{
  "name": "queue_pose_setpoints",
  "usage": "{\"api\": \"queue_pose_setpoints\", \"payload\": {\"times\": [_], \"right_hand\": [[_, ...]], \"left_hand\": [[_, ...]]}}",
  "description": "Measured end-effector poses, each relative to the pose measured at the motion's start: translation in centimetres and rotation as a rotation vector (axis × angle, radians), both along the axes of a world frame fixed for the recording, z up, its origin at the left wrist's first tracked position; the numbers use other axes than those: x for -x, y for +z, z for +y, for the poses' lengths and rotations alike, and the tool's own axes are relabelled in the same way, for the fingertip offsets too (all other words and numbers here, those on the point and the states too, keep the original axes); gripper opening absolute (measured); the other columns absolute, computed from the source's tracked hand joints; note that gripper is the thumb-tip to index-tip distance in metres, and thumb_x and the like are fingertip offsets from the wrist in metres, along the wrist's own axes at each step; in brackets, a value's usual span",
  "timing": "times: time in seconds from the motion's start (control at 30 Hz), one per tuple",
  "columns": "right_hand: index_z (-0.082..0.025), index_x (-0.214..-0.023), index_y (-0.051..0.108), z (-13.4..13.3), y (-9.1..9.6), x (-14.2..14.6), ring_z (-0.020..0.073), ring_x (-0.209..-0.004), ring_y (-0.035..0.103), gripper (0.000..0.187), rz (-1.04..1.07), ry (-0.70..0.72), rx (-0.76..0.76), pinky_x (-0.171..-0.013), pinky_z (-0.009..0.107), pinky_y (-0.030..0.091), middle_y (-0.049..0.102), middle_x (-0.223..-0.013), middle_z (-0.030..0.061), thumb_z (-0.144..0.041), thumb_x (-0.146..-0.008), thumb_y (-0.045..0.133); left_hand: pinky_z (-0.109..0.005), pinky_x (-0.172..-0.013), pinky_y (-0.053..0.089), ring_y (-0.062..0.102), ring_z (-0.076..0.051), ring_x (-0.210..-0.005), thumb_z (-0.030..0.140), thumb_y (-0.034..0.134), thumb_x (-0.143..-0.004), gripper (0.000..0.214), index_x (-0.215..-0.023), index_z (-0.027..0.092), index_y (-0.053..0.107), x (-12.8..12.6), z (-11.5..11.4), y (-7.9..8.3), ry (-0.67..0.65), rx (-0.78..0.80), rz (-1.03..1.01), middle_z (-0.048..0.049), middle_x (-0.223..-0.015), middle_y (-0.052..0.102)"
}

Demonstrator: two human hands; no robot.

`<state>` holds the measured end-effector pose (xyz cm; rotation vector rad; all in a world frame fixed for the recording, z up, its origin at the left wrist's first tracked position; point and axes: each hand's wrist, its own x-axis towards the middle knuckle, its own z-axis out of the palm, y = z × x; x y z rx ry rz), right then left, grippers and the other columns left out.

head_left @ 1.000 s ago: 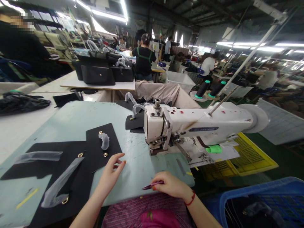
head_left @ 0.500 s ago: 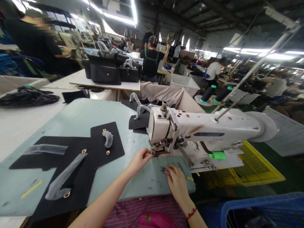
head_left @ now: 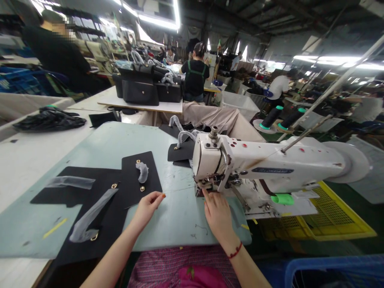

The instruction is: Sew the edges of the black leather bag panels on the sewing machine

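My left hand [head_left: 151,204] is pinched closed above the pale green table top [head_left: 177,216], left of the sewing machine [head_left: 243,160]. A thin thread [head_left: 180,189] runs from its fingertips to the machine's needle area. My right hand [head_left: 217,210] reaches under the machine head, index finger stretched to the presser foot [head_left: 199,190]. Its palm faces down, and whatever lies beneath it is hidden. Left of my left hand lie black bag panels [head_left: 111,216] with gold buckles [head_left: 114,186] and plastic-wrapped straps [head_left: 96,212].
Black panels with wrapped handles [head_left: 181,152] lie behind the needle. Black bags [head_left: 141,92] stand on a board beyond. Thread cones [head_left: 271,118] rise behind the machine. A yellow crate [head_left: 339,212] and blue crate [head_left: 333,268] are at the right. Co-workers [head_left: 196,72] are farther back.
My left hand has drawn left from the needle, with thread stretched behind it. My right hand has moved up to the presser foot; the small metal-tipped tool at its fingers is no longer visible.
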<state>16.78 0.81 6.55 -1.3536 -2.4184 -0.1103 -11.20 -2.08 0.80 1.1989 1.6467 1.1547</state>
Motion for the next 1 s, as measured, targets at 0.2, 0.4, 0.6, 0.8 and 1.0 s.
{"api": "queue_pose_setpoints", "payload": {"times": [0.2,0.4,0.6,0.8,1.0], "right_hand": [[-0.019,-0.131,0.059,-0.3,-0.2,-0.1,0.022,-0.084,0.059,0.037,-0.004,0.017,0.011,-0.076,0.035,0.044,0.062,-0.089,0.0099,-0.019,-0.096,0.045],[-0.018,-0.125,0.062,-4.0,-4.4,-1.5,0.0221,-0.09,0.064,0.035,0.157,0.143,0.041,-0.078,0.035,0.051,0.068,-0.103,0.0112,-0.026,-0.098,0.042],[-0.026,-0.118,0.067,-6.6,-6.8,-1.5,0.0228,-0.093,0.069,0.032,0.267,0.276,0.154,-0.079,0.032,0.057,0.072,-0.103,0.0086,-0.027,-0.094,0.046],[-0.022,-0.109,0.071,-7.0,-5.3,0.0,0.0245,-0.099,0.067,0.034,0.553,0.155,0.554,-0.087,0.035,0.056,0.071,-0.106,0.0121,-0.041,-0.095,0.047],[-0.012,-0.12,0.061,-5.1,-0.8,4.2,0.017,-0.069,0.065,0.064,1.062,0.01,1.102,-0.047,0.024,0.05,0.07,-0.102,0.0158,-0.065,-0.088,0.045]], "left_hand": [[-0.028,-0.058,0.045,0.056,-0.018,-0.062,0.055,0.06,-0.078,0.044,-0.098,0.017,0.068,1.8,-2.8,-1.4,0.149,0.027,-0.004,-0.0021,-0.073,0.064],[-0.043,-0.09,0.046,0.06,-0.028,-0.099,0.04,0.054,-0.083,0.039,-0.111,0.014,0.059,4.8,-0.4,-1.9,0.381,-0.131,0.304,-0.0143,-0.109,0.064],[-0.045,-0.094,0.042,0.059,-0.032,-0.105,0.032,0.066,-0.073,0.025,-0.092,0.016,0.064,7.1,5.7,-0.7,0.342,-0.121,0.377,-0.014,-0.102,0.067],[-0.031,-0.066,0.047,0.058,-0.019,-0.064,0.046,0.041,-0.091,0.033,-0.08,0.018,0.056,5.6,5.7,1.8,0.235,-0.172,0.209,-0.0032,-0.067,0.06],[-0.03,-0.079,0.046,0.057,-0.018,-0.075,0.049,0.037,-0.094,0.037,-0.074,0.021,0.052,1.1,0.1,6.4,0.153,-0.273,0.199,-0.0002,-0.069,0.054]]}}
